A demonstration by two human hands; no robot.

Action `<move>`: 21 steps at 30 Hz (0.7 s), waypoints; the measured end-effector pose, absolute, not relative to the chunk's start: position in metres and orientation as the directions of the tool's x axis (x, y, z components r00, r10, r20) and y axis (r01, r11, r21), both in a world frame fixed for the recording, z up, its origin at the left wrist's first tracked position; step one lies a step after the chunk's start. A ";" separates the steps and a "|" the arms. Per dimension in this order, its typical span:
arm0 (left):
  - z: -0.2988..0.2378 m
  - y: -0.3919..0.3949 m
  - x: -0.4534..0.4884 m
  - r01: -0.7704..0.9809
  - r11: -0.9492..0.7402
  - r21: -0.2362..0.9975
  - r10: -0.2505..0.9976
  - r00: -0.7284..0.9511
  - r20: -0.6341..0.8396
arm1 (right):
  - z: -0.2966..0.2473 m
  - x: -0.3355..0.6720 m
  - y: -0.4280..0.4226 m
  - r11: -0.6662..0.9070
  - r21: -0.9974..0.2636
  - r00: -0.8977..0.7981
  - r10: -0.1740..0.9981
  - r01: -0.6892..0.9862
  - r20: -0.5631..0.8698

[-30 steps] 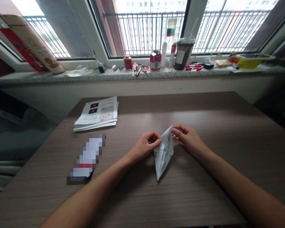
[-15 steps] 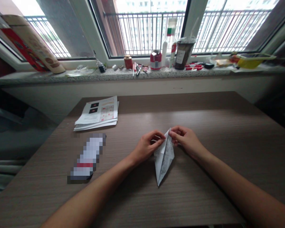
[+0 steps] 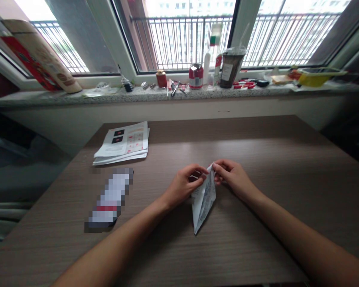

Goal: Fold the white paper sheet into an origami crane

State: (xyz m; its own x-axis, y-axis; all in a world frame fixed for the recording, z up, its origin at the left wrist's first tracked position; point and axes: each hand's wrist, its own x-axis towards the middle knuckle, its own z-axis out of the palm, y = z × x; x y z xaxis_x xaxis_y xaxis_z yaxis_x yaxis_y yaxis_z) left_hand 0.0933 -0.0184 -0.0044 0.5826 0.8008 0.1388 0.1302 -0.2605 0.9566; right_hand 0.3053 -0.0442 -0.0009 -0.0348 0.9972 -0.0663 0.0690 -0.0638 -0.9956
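Note:
A folded sheet of printed paper [image 3: 202, 205], shaped like a narrow kite with a crease down its middle, is between my hands above the table. Its sharp lower tip points toward me. My left hand [image 3: 187, 183] pinches the paper's upper left edge between thumb and fingers. At the top corner, my right hand [image 3: 231, 175] grips the paper with thumb and forefinger, the other fingers curled. The fingertips partly cover the paper's upper end.
On the brown table [image 3: 257, 151] lie a stack of printed sheets [image 3: 124, 141] at the back left and a blurred-out phone-like object [image 3: 110, 199] left of my left arm. Behind, the windowsill [image 3: 149, 93] carries a red can [image 3: 196, 75], a dark cup [image 3: 231, 69] and a yellow container [image 3: 315, 77].
The paper's lower tip has swung slightly left and the sheet has tilted a little. Both hands keep hold in nearly the same place.

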 end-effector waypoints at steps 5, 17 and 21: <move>-0.003 -0.020 0.097 0.104 -0.223 0.969 0.821 0.556 0.129 | 0.003 0.304 -0.046 -0.039 -0.994 -0.053 0.998 0.106 -0.045; 0.003 -0.015 0.097 0.091 -0.135 0.987 0.864 0.499 0.072 | 0.000 0.298 -0.046 -0.103 -0.993 -0.093 0.990 0.064 -0.109; 0.000 -0.015 0.097 0.043 -0.071 0.997 0.841 0.540 0.037 | 0.004 0.296 -0.047 -0.082 -0.990 -0.094 0.991 0.111 -0.093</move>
